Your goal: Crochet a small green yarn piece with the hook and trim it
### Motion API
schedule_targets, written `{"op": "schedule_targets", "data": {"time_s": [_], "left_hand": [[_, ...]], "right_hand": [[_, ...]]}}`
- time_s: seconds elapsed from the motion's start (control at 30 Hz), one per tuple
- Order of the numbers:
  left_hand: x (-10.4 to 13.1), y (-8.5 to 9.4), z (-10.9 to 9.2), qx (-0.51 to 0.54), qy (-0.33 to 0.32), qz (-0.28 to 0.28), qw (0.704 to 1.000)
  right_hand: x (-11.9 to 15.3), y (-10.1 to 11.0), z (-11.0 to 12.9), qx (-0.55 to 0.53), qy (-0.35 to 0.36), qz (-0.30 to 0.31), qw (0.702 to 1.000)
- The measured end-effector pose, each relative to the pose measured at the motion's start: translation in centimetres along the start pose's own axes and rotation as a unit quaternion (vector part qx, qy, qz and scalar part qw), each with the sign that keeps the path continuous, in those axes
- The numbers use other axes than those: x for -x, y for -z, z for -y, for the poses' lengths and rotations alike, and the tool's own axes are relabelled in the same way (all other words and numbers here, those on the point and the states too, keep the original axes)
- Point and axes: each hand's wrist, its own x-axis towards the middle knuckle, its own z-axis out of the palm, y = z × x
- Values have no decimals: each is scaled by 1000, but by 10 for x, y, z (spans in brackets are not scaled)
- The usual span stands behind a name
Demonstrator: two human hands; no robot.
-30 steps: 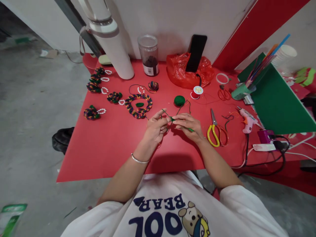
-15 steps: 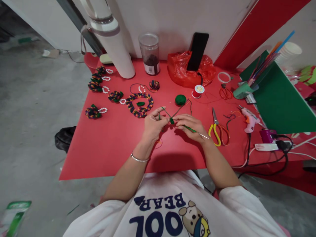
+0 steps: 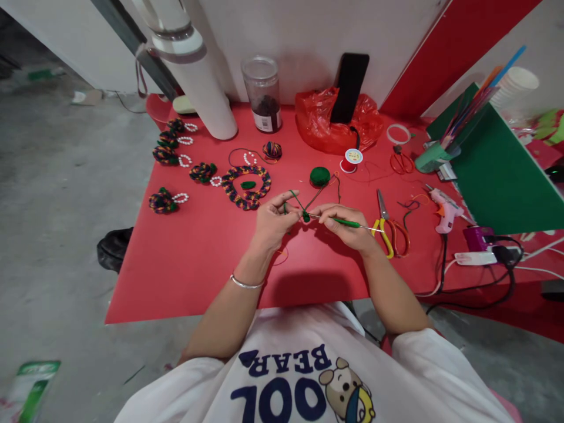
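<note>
My left hand is closed, pinching a small green crochet piece between thumb and fingers, with green yarn looped over its raised index finger. In my right hand is a crochet hook with a green grip, its thin metal tip reaching left to the green piece. Yarn runs up from the piece toward a green yarn ball just beyond my hands. Left of them lies a multicoloured crocheted strip curved into a ring around a small green crocheted leaf.
Scissors and a pink glue gun lie to the right, near a power strip with cables. Multicoloured crocheted pieces with bead loops sit at left. Behind stand a white flask, a jar and a phone on a red bag.
The crochet hook has turned to lie more level, and its shaft now shows between my right fingers and the green piece. The view has shifted slightly.
</note>
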Motion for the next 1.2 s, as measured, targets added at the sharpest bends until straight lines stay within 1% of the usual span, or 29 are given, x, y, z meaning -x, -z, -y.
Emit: {"op": "schedule_targets", "data": {"time_s": [0.2, 0.33, 0.43, 0.57, 0.7, 0.87, 0.93, 1.03, 1.13, 1.2], "left_hand": [[0, -1, 1, 52, 31, 57, 997], [3, -2, -3, 84, 50, 80, 992], [3, -1, -3, 70, 35, 82, 994], [2, 0, 0, 34, -4, 62, 997], [2, -2, 3, 5, -19, 48, 999], [5, -5, 3, -23, -16, 45, 999], [6, -7, 4, -22, -30, 24, 999], [8, -11, 9, -12, -61, -21, 998], [11, -17, 16, 2, -87, -48, 995], [12, -20, 19, 23, -89, -59, 994]], "right_hand": [[1, -3, -4, -68, -21, -22, 997], [2, -10, -11, -95, -33, -46, 994], [3, -17, -18, -113, -27, -72, 991], [4, -22, -22, -112, -17, -98, 989], [3, -21, -17, -68, -11, -97, 993], [-2, -21, -7, 1, 31, -77, 997], [-2, -24, -6, 25, 46, -94, 994], [0, -34, -7, 92, 67, -128, 985], [2, -43, -11, 154, 105, -156, 970], [2, -48, -13, 191, 126, -182, 956]]}}
